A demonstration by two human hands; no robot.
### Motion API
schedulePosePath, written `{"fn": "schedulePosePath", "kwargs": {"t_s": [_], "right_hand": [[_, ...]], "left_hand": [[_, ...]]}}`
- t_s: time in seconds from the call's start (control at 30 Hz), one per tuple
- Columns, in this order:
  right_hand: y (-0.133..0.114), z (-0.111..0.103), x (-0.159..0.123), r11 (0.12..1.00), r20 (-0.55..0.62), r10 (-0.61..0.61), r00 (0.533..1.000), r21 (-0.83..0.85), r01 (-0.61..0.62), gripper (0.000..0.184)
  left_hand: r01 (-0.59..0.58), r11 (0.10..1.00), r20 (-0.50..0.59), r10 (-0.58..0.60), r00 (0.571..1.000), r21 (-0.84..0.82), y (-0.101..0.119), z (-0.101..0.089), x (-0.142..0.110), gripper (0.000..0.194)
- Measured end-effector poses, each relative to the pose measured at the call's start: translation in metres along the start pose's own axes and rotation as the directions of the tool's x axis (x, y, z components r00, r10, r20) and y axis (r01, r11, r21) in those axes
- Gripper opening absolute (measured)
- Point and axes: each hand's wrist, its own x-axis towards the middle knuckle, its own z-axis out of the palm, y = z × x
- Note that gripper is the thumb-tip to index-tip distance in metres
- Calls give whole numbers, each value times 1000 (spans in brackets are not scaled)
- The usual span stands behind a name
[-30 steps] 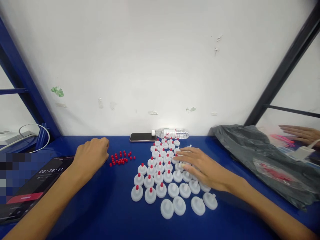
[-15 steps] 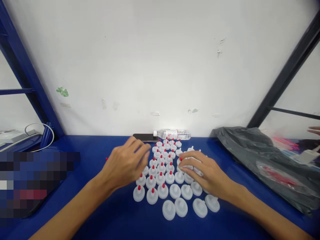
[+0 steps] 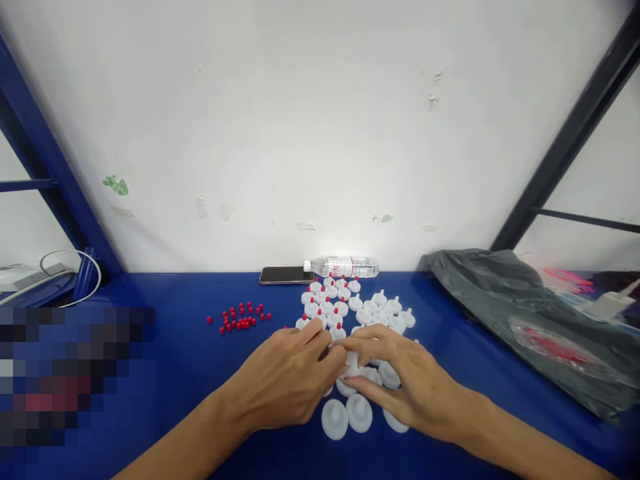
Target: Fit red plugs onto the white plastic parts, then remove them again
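Several white round caps with spouts (image 3: 373,310) stand in rows on the blue table (image 3: 190,373); some carry red tips, others are bare. My left hand (image 3: 285,380) and my right hand (image 3: 400,377) meet over the near middle rows, fingertips pinched together on one white cap (image 3: 353,363). What my left fingers pinch is hidden; a red tip cannot be made out there. A loose heap of small red tips (image 3: 240,318) lies to the left of the caps.
A dark phone (image 3: 286,275) and a lying water bottle (image 3: 343,267) rest against the white wall. A grey plastic bag (image 3: 525,320) with red parts lies at the right. A blurred-out device sits at the left edge. Blue shelf posts flank the table.
My left hand has travelled from beside the red tips across to the caps and met my right hand. My right hand has drawn nearer to me, onto a closer row.
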Motion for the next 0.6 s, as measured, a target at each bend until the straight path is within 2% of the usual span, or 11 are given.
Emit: {"fn": "schedulePosePath", "kwargs": {"t_s": [0.07,0.13,0.2,0.23,0.3,0.33,0.37,0.4,0.47,0.6], "right_hand": [[1,0,2,999,-20,-23,1000,-26,22,30],[6,-2,4,992,-47,-67,997,-107,61,28],[16,-9,4,967,-78,-110,991,-240,89,20],[22,-14,4,948,-104,-114,988,-309,77,18],[36,-24,3,927,-228,-51,972,-373,-39,12],[42,-28,3,922,-295,17,955,-365,-129,14],[48,-32,3,915,-327,95,940,-344,-212,23],[52,-34,3,907,-340,158,927,-321,-272,30],[57,-34,3,905,-303,222,927,-290,-312,34],[58,-25,4,929,-238,196,951,-265,-258,16]], "left_hand": [[90,986,21,-88,996,-138,3,-1,3,18],[209,933,19,-213,977,-292,1,-4,4,26],[367,847,5,-396,918,-385,-11,-10,0,37],[476,787,-12,-522,853,-393,-21,-15,-4,42],[678,678,54,-695,717,-283,-49,-27,-16,43],[752,640,76,-751,656,-157,-66,-32,-22,43],[804,594,91,-801,592,-5,-82,-36,-30,43],[816,567,116,-823,556,111,-96,-39,-37,42],[811,532,148,-847,511,245,-119,-40,-50,42],[772,562,271,-825,497,295,-137,-29,-67,43]]}}
